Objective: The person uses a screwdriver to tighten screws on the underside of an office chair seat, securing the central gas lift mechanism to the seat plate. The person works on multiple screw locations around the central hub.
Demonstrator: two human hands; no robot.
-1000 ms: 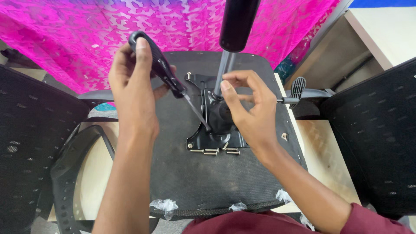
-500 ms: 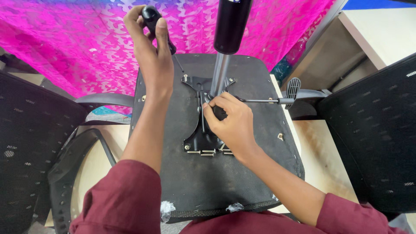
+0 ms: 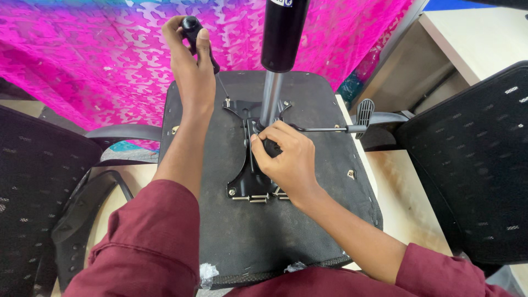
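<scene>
An upturned office chair seat (image 3: 308,231) lies in front of me, its black underside up. A black metal mechanism plate (image 3: 242,176) is bolted on it, and a gas cylinder (image 3: 279,38) rises from the plate toward the camera. My left hand (image 3: 190,66) is raised over the seat's far left edge, closed around a black-handled screwdriver (image 3: 197,34). My right hand (image 3: 286,159) rests on the mechanism at the foot of the cylinder, fingers curled on a part there. Loose bolts (image 3: 254,198) lie at the plate's near edge. A thin lever with a paddle handle (image 3: 360,121) sticks out to the right.
A pink patterned cloth (image 3: 99,60) hangs behind the seat. Black mesh chair backs stand at the left (image 3: 33,187) and the right (image 3: 473,165). A curved black armrest (image 3: 88,220) lies at the lower left. A pale wooden desk (image 3: 473,38) fills the upper right.
My left hand has lifted the screwdriver up and away from the mechanism toward the seat's far edge. My right hand has settled lower onto the plate at the cylinder's base.
</scene>
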